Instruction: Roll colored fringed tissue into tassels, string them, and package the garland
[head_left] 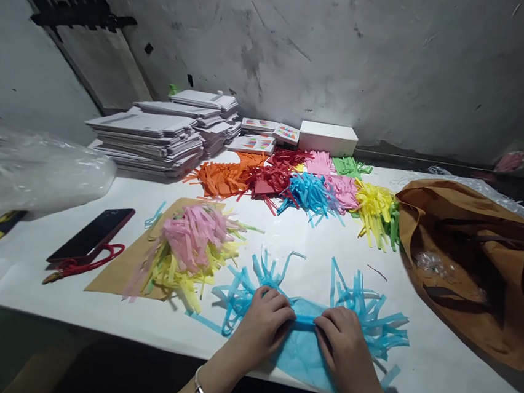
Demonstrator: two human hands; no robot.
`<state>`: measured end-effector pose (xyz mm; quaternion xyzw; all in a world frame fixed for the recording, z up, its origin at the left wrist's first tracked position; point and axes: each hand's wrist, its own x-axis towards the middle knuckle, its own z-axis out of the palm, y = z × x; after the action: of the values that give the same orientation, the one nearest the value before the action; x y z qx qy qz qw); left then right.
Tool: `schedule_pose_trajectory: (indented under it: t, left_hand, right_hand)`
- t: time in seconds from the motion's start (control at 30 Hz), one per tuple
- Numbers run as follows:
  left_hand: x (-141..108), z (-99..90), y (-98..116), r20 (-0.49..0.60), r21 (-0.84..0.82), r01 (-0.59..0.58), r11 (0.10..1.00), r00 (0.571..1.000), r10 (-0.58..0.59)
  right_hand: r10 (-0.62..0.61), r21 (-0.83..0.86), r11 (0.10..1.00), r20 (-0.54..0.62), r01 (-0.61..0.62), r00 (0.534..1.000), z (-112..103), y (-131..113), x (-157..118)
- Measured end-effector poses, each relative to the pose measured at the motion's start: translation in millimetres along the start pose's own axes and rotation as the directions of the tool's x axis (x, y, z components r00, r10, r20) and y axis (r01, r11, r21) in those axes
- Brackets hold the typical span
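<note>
A sheet of light-blue tissue paper (305, 352) lies in front of me near the table's front edge, its middle folded or rolled into a narrow band and both ends cut into loose fringe. My left hand (266, 317) is closed on the left part of that band. Gripping the band a short way to the right is my right hand (343, 337). The fingertips face each other, with a bit of blue band showing between them. Beyond my left hand, pink and pale-yellow fringed tissue paper (193, 236) rests on a brown paper sheet (113, 275).
Fringed bundles in several colours, such as an orange one (221, 179), line the back by a white box (327, 139). Stacked white packets (151, 139) stand back left. A phone (94, 236) with a red cord lies left. An open brown bag (463, 271) occupies the right.
</note>
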<state>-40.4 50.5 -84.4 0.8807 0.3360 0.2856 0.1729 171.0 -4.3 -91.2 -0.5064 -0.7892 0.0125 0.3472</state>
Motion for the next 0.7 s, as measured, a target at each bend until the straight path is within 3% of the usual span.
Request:
schedule_pose_trajectory:
  t: [0.23, 0.43, 0.53, 0.7]
  left_hand:
    - [-7, 2.3, 0, -0.056, 0.106, -0.073, 0.992, 0.995, 0.079]
    - [-19, -1.6, 8, -0.013, 0.187, -0.053, 0.981, 0.998, 0.056]
    - [-21, -6.9, 14, -0.007, 0.154, 0.028, 0.988, 1.0, -0.027]
    - [-13, -11.4, 27, 0.037, 0.145, 0.211, 0.967, 0.975, -0.218]
  right_hand:
    - [-0.081, -0.087, 0.993, -0.033, 0.078, 0.996, 3, -2, -4]
    - [-0.148, -0.164, 0.976, -0.011, 0.145, 0.989, -6, -2, -13]
    - [-0.088, -0.145, 0.986, -0.026, 0.083, 0.996, -8, -1, -17]
    - [0.115, -0.082, 0.99, -0.015, -0.116, 0.993, -5, -2, -17]
